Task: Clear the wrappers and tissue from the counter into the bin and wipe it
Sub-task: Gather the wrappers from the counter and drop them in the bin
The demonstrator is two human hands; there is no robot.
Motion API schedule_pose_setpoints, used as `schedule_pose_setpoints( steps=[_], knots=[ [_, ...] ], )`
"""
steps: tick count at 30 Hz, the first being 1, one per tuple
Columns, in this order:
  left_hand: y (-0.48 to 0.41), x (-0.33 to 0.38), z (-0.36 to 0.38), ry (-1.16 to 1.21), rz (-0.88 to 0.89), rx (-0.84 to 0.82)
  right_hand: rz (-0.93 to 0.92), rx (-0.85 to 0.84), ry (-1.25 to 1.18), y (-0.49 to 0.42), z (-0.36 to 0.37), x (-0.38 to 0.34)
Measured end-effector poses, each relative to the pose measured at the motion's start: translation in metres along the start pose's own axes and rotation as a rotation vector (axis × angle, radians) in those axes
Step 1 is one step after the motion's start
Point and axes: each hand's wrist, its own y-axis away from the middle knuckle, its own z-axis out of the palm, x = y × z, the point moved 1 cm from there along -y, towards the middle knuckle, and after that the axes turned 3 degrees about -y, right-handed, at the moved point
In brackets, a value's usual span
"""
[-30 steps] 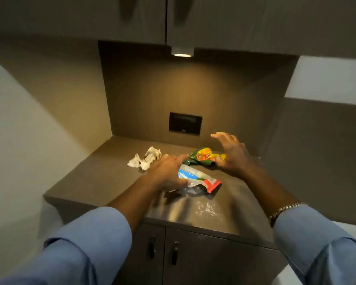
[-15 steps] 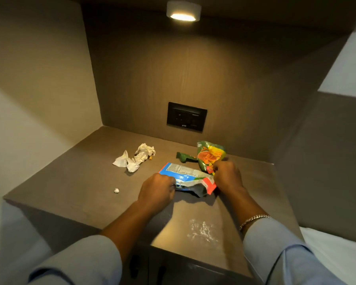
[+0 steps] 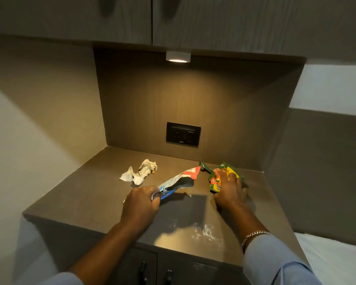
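My left hand [image 3: 141, 204] is closed around the blue end of a blue, white and red wrapper [image 3: 180, 178], which is lifted off the brown counter [image 3: 86, 194] and points up and to the right. My right hand [image 3: 231, 191] rests on a green, orange and yellow wrapper [image 3: 216, 178] at the back right of the counter, fingers curled over it. A crumpled white tissue [image 3: 140, 171] lies untouched on the counter to the left of both hands. No bin is in view.
White crumbs or powder [image 3: 203, 232] smear the counter near its front edge. A small scrap [image 3: 187, 194] lies between my hands. A black socket plate [image 3: 183, 133] sits in the back wall under a lit lamp [image 3: 178, 56]. Cabinet doors with dark handles [image 3: 155, 273] stand below.
My left hand has lifted the blue wrapper off the counter, its red end swinging up and right. My right hand has pressed the green wrapper down flat. The view has pulled back.
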Motion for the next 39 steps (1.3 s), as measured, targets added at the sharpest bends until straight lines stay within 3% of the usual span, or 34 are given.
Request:
schedule_pose_setpoints(
  steps=[2, 4, 7, 11, 15, 20, 24, 28, 31, 35, 39],
  knots=[
    [-0.004, -0.009, 0.002, 0.071, -0.044, 0.035, 0.025, -0.142, -0.024, -0.018, 0.003, -0.002],
    [-0.005, -0.015, 0.004, 0.118, -0.075, 0.059, 0.016, -0.183, 0.019, -0.028, 0.006, -0.003],
    [-0.003, -0.015, 0.002, 0.172, -0.113, 0.06, 0.035, -0.006, -0.151, -0.016, 0.002, -0.007],
    [0.004, 0.012, -0.01, 0.312, -0.07, 0.025, -0.045, 0.353, -0.74, 0.04, -0.03, -0.021],
    [0.055, 0.053, -0.019, 0.582, -0.067, -0.05, -0.129, 0.231, -1.255, 0.145, -0.06, -0.025],
    [0.159, 0.084, -0.005, 0.882, -0.16, -0.253, -0.087, 0.089, -1.322, 0.283, -0.073, -0.001],
    [0.247, 0.082, 0.03, 0.974, -0.298, -0.41, 0.116, -0.001, -1.359, 0.373, -0.054, 0.037],
    [0.334, 0.053, 0.086, 0.871, -0.48, -0.576, 0.325, -0.093, -1.303, 0.435, 0.009, 0.086],
    [0.385, 0.02, 0.143, 0.836, -0.741, -0.7, 0.516, -0.202, -1.251, 0.465, 0.087, 0.127],
    [0.417, -0.032, 0.249, 0.751, -0.989, -0.747, 0.667, -0.331, -1.193, 0.471, 0.21, 0.181],
    [0.434, -0.086, 0.363, 0.69, -1.148, -0.707, 0.697, -0.411, -1.136, 0.456, 0.335, 0.231]
  ],
)
